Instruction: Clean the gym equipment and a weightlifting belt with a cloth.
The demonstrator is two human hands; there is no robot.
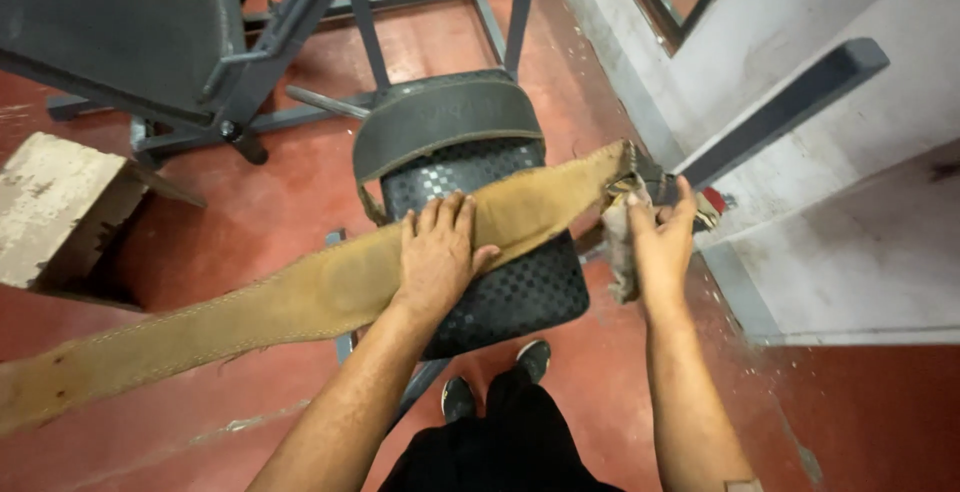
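Your right hand [662, 242] grips the buckle end of a long tan leather belt [300, 302], fingers closed on it together with a grey rag [618, 252]. Your left hand [438, 252] lies flat and open on the belt's middle, pressing it against a black checkered seat [510, 287]. A second, darker belt [445, 117] rests across the seat's far edge, above the red floor [850, 412].

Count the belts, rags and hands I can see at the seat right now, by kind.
Belts: 2, the tan belt laid across the seat and the dark belt behind it
Rags: 1, the rag
Hands: 2, left hand and right hand
Total: 5
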